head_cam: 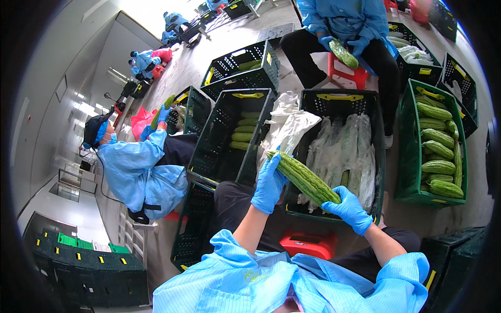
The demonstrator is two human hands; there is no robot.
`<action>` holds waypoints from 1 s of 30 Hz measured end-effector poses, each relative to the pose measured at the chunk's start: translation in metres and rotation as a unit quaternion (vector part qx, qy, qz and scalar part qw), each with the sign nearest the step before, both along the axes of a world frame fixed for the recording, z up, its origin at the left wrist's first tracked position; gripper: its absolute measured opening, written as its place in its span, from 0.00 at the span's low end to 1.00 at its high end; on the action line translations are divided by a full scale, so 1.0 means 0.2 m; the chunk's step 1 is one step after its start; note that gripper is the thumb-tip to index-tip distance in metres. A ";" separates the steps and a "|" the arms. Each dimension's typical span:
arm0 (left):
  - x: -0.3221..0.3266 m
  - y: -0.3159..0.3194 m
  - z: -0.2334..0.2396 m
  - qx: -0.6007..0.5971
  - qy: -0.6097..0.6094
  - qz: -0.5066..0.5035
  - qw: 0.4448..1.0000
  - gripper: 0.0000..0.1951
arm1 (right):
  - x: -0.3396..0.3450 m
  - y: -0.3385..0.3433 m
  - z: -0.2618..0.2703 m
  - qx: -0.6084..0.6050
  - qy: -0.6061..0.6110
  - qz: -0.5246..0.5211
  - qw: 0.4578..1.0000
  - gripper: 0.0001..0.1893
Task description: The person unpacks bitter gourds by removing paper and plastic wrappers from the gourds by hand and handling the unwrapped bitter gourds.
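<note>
A long green bitter melon (pixel 305 177) slants between my two hands, above the near edge of a dark plastic crate. My left hand (pixel 270 182), in a blue glove, grips its upper left end. Around the lower right end close the gloved fingers of my right hand (pixel 349 209). Beneath the melon, the dark crate (pixel 339 98) contains several bitter melons in whitish plastic wrapping (pixel 352 156). Crumpled white plastic bags (pixel 287 125) hang over that crate's left side, just beyond my left hand.
Left of the bags, a dark crate (pixel 219 129) holds several bare bitter melons (pixel 244 135). A green crate (pixel 430 195) full of bitter melons stands at right. Co-workers sit at left (pixel 133 164) and opposite (pixel 348 19), each holding a melon. A red plastic object (pixel 309 244) lies below my hands.
</note>
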State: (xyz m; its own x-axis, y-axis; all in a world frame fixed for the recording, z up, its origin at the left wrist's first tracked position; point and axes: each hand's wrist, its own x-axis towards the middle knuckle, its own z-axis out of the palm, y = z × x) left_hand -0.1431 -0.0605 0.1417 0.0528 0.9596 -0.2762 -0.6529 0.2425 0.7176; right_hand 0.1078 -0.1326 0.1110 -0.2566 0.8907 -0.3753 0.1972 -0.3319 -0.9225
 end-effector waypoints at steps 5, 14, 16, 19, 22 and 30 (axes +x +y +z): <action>-0.07 -0.08 -0.05 0.011 -0.011 0.008 1.000 0.23 | -0.01 -0.01 -0.03 0.009 -0.015 0.018 1.000 0.27; -0.11 -0.10 -0.09 0.037 -0.004 0.045 0.998 0.25 | -0.02 -0.02 0.05 0.041 -0.063 0.051 0.996 0.31; -0.11 -0.11 -0.12 0.032 0.013 0.051 0.998 0.25 | -0.02 -0.02 0.05 0.036 -0.067 0.055 0.996 0.31; -0.12 -0.11 -0.14 0.042 0.000 0.056 0.998 0.25 | -0.02 -0.03 0.05 0.051 -0.081 0.061 0.994 0.31; -0.12 -0.12 -0.13 0.029 0.004 0.055 0.998 0.25 | -0.03 -0.03 0.02 0.050 -0.075 0.057 0.994 0.31; -0.13 -0.16 -0.07 0.064 0.038 -0.017 0.997 0.26 | 0.00 0.01 -0.01 -0.088 0.074 0.047 0.992 0.25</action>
